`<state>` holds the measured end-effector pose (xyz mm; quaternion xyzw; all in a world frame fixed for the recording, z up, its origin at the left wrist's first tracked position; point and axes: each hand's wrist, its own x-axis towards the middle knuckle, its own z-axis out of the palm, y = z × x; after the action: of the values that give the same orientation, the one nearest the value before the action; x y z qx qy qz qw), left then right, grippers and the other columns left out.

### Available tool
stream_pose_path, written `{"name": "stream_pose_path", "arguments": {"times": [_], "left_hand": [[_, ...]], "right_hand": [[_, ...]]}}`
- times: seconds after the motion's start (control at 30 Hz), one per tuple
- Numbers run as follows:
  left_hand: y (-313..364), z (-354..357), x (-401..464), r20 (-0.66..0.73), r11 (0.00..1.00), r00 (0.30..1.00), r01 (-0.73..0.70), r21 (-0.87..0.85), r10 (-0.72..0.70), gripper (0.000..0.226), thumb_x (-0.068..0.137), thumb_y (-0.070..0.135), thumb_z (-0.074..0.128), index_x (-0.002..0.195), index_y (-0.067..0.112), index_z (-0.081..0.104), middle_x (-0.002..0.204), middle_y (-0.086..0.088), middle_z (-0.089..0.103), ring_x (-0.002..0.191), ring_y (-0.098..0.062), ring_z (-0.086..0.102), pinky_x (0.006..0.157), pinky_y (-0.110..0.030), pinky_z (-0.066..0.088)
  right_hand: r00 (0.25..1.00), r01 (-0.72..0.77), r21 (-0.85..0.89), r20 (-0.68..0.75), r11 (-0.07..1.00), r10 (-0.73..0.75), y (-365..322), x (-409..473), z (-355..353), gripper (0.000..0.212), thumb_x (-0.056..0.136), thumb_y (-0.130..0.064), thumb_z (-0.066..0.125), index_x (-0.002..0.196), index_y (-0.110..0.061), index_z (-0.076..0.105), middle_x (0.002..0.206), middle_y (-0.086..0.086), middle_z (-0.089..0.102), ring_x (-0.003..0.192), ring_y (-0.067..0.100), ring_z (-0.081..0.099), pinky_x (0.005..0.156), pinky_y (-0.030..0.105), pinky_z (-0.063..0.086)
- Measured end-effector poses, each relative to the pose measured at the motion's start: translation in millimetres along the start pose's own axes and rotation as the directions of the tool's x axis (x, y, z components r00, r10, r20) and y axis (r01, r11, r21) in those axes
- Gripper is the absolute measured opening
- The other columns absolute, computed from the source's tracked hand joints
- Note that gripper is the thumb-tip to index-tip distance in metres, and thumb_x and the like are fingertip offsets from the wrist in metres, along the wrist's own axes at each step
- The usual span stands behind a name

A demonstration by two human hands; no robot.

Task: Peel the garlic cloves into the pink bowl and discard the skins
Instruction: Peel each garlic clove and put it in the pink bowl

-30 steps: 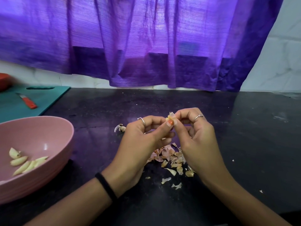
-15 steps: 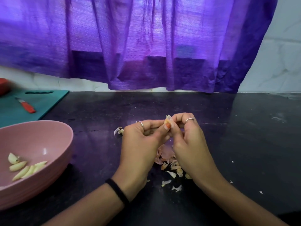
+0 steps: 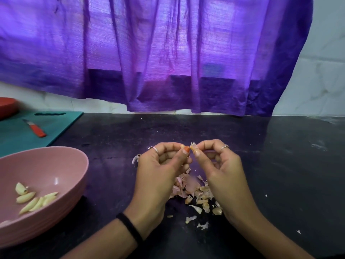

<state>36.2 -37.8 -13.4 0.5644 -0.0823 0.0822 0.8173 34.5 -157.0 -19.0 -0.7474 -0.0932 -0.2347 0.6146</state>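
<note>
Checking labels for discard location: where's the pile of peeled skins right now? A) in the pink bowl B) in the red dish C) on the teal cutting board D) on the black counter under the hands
D: the garlic skins lie heaped on the black counter below the hands; the pink bowl holds only peeled cloves.

Up above the dark counter, a small pale garlic clove with papery skin flaring off its tip (image 3: 193, 146) sits pinched at the fingertips. Below it, a loose heap of pinkish-tan peeled skins (image 3: 194, 193) is spread on the counter, with a few stray flakes (image 3: 197, 222) lying nearer. Off to the left stands the round pink plastic bowl (image 3: 74, 171), and inside it a handful of peeled cream-coloured cloves (image 3: 33, 200) lie clustered together toward its left side.
</note>
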Motion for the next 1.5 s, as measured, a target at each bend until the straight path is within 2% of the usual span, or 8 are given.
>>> {"name": "stream_pose_path", "arguments": {"times": [0.1,0.3,0.5,0.67,0.87,0.97,1.33,1.5], "left_hand": [[-1,-1,1,-0.02,1.0,1.0,0.014,-0.026,-0.014,0.009,0.084,0.008,0.066,0.09,0.001,0.067,0.072,-0.012,0.07,0.066,-0.015,0.066,0.062,-0.018,0.056],[-4,-3,3,-0.039,0.996,0.998,0.056,-0.07,-0.059,0.007,0.085,0.007,0.063,0.09,0.003,0.068,0.077,-0.012,0.072,0.069,-0.015,0.068,0.064,-0.019,0.057],[-4,-5,4,-0.031,0.995,0.997,0.074,-0.065,-0.077,0.01,0.086,0.008,0.063,0.092,0.002,0.068,0.078,-0.014,0.073,0.069,-0.015,0.067,0.062,-0.018,0.056],[-4,-3,2,-0.003,0.988,0.992,0.123,-0.095,-0.124,0.013,0.086,0.008,0.063,0.096,0.002,0.067,0.084,-0.015,0.073,0.076,-0.018,0.07,0.066,-0.018,0.057],[-2,-5,2,0.011,0.976,0.986,0.165,-0.14,-0.165,0.016,0.088,0.004,0.06,0.103,0.004,0.065,0.088,-0.014,0.074,0.086,-0.02,0.072,0.072,-0.02,0.057],[-2,-5,2,0.027,0.97,0.982,0.189,-0.154,-0.187,0.018,0.089,0.003,0.058,0.106,0.003,0.063,0.09,-0.014,0.074,0.09,-0.021,0.072,0.073,-0.021,0.057],[-4,-4,1,0.084,0.967,0.975,0.217,-0.134,-0.208,0.014,0.089,0.001,0.058,0.102,0.002,0.061,0.087,-0.013,0.074,0.074,-0.011,0.07,0.068,-0.017,0.057],[-6,-5,0,0.101,0.977,0.976,0.202,-0.075,-0.194,0.012,0.089,0.006,0.06,0.1,0.003,0.062,0.089,-0.016,0.074,0.075,-0.012,0.069,0.066,-0.017,0.056]], "right_hand": [[0.995,-0.089,0.053,-0.04,0.995,0.091,1,1,-5,0.007,0.088,-0.022,0.067,0.082,-0.02,0.07,0.077,-0.001,0.071,0.063,0.0,0.061,0.056,0.012,0.048],[0.978,-0.202,0.037,-0.037,0.979,0.203,8,5,-10,0.02,0.097,-0.018,0.053,0.089,-0.022,0.071,0.087,0.0,0.072,0.072,0.001,0.062,0.07,0.022,0.052],[0.977,-0.207,0.096,-0.035,0.974,0.211,1,4,-11,0.042,0.095,-0.036,0.053,0.068,-0.009,0.068,0.075,0.005,0.07,0.068,0.007,0.06,0.07,0.027,0.049],[0.979,-0.202,0.079,-0.018,0.976,0.204,0,3,-13,0.027,0.088,-0.029,0.066,0.072,-0.008,0.068,0.067,-0.005,0.069,0.064,0.001,0.059,0.069,0.023,0.047],[0.987,-0.159,0.091,0.013,0.983,0.158,2,3,-14,0.006,0.083,-0.014,0.072,0.081,-0.011,0.067,0.067,-0.007,0.069,0.06,-0.001,0.062,0.06,0.011,0.048],[0.995,-0.095,0.026,0.03,0.995,0.094,5,3,-13,0.011,0.085,-0.006,0.069,0.085,-0.017,0.068,0.077,-0.008,0.071,0.071,0.0,0.065,0.067,0.012,0.05],[0.984,0.17,-0.262,0.088,0.95,-0.152,11,0,-9,0.018,0.081,-0.022,0.075,0.088,-0.038,0.07,0.102,-0.021,0.058,0.098,0.006,0.058,0.083,0.029,0.047],[0.978,0.204,-0.287,0.096,0.936,-0.184,10,1,-10,0.014,0.083,-0.022,0.073,0.085,-0.035,0.071,0.1,-0.02,0.058,0.1,0.005,0.057,0.082,0.016,0.042]]}}
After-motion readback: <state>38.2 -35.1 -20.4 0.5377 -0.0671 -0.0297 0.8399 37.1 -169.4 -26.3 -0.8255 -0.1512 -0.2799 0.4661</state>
